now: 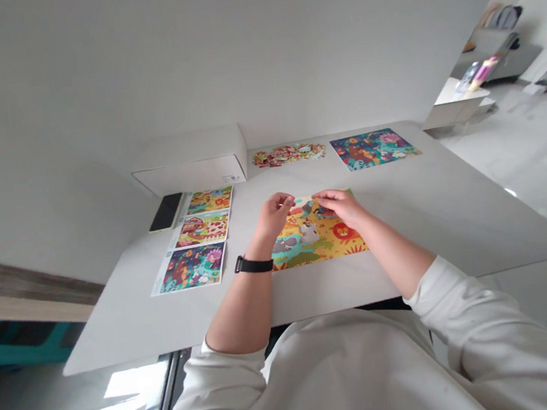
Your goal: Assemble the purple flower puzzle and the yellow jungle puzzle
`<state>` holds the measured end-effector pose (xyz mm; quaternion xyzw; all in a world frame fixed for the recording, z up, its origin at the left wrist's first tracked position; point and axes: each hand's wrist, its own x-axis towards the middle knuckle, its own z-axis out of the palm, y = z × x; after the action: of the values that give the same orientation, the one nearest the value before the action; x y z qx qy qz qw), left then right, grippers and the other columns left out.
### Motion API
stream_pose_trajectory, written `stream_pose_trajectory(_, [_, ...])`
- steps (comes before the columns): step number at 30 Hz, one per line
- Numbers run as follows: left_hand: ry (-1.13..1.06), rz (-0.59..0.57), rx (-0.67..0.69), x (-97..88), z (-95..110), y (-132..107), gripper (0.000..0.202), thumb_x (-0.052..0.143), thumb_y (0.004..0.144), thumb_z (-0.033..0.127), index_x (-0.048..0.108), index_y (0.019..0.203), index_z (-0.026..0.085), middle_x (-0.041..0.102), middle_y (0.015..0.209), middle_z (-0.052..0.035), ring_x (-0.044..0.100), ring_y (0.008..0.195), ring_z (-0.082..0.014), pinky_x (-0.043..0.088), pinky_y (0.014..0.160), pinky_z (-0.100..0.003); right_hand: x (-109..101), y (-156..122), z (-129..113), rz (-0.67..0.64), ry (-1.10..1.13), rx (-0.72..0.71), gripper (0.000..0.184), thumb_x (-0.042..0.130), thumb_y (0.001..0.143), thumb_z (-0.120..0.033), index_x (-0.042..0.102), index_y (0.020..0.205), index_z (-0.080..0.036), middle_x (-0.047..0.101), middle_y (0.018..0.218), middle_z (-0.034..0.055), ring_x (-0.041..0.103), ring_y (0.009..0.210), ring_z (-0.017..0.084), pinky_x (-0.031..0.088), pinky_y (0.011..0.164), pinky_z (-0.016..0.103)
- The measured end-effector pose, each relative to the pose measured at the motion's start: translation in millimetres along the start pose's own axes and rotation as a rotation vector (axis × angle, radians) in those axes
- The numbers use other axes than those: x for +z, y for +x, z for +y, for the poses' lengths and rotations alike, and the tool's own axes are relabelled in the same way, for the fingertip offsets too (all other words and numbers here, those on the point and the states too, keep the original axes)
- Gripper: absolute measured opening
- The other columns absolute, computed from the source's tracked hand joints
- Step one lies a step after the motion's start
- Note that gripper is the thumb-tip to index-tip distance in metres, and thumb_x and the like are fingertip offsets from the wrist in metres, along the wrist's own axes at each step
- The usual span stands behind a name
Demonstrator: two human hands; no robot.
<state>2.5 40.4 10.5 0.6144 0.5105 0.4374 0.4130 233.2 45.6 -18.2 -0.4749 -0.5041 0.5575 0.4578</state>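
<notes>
A colourful animal jigsaw puzzle (pixel 317 249) lies on the table in front of me, with a lion, a hippo and a zebra-like figure showing. My left hand (pixel 275 217), with a black band on its wrist, is at the puzzle's upper left edge. Its thumb and fingers are pinched together; whatever they hold is too small to make out. My right hand (pixel 343 206) is over the puzzle's upper right part, thumb and fingers drawn together and pointing left. I cannot tell whether a piece is between them. The hands cover parts of the puzzle's top edge.
Loose puzzle pieces (pixel 290 154) lie heaped at the back beside a white box (pixel 193 172). A dark blue puzzle (pixel 372 149) is at the back right. On the left are three picture sheets (pixel 194 267) in a column and a phone (pixel 166 212). A wall borders the table's (pixel 458 228) far side.
</notes>
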Motion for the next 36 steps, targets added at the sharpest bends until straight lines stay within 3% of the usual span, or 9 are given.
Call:
stream_pose_trajectory(8, [0.144,-0.195,-0.004,5.3,1.5,-8.9,0.030,0.080,0.084,0.047,0.079,0.091,0.019,0.077,0.080,-0.0025,0.062,0.070,-0.0138,0.044,0.063,-0.024,1.5,-1.8,4.1,-0.063,-0.145,-0.130,0.049,0.087,0.079,-0.059,0.083,0.112,-0.024,0.075,0.087,0.0009,0.063,0.078,0.017,0.051,0.071,0.029])
stream_pose_trajectory(13, [0.106,-0.116,-0.032,5.2,6.6,-9.7,0.027,0.083,0.081,0.043,0.076,0.084,0.017,0.074,0.074,-0.0015,0.058,0.065,-0.0124,0.042,0.060,-0.024,2.5,-6.0,-2.2,-0.070,-0.115,-0.154,0.050,0.086,0.081,-0.061,0.080,0.114,-0.025,0.075,0.092,0.0021,0.064,0.080,0.018,0.050,0.069,0.029])
stream_pose_trajectory(17, [0.070,-0.060,-0.065,5.3,11.2,-10.0,0.022,0.082,0.083,0.038,0.074,0.083,0.017,0.072,0.071,-0.0008,0.055,0.060,-0.0112,0.041,0.057,-0.024,2.9,-6.9,-3.9,-0.097,-0.100,-0.119,0.047,0.089,0.077,-0.061,0.078,0.102,-0.023,0.075,0.086,0.0022,0.066,0.080,0.019,0.052,0.073,0.031])
stream_pose_trajectory(20, [0.100,-0.058,-0.074,4.2,13.1,-10.6,0.020,0.079,0.086,0.036,0.074,0.081,0.018,0.071,0.069,-0.0007,0.055,0.059,-0.0113,0.040,0.056,-0.024,3.9,-5.8,-3.0,-0.079,-0.103,-0.120,0.046,0.090,0.074,-0.061,0.077,0.096,-0.022,0.075,0.083,0.0016,0.064,0.076,0.018,0.051,0.074,0.032])
stream_pose_trajectory(29, [0.150,-0.140,-0.096,3.2,16.3,-13.4,0.020,0.077,0.090,0.037,0.075,0.083,0.018,0.078,0.076,-0.0034,0.066,0.063,-0.0128,0.048,0.062,-0.023,1.4,-1.6,-1.6,-0.020,-0.129,-0.150,0.050,0.090,0.073,-0.062,0.072,0.100,-0.024,0.073,0.080,0.0006,0.066,0.075,0.019,0.051,0.070,0.032])
stream_pose_trajectory(36, [0.324,-0.074,-0.025,1.4,8.0,-8.3,0.031,0.068,0.095,0.043,0.070,0.075,0.019,0.078,0.073,-0.0050,0.058,0.058,-0.0143,0.038,0.055,-0.027,1.0,-3.5,-2.2,-0.037,-0.280,-0.200,0.032,0.084,0.081,-0.050,0.070,0.094,-0.024,0.075,0.087,0.0033,0.069,0.082,0.021,0.053,0.076,0.034])
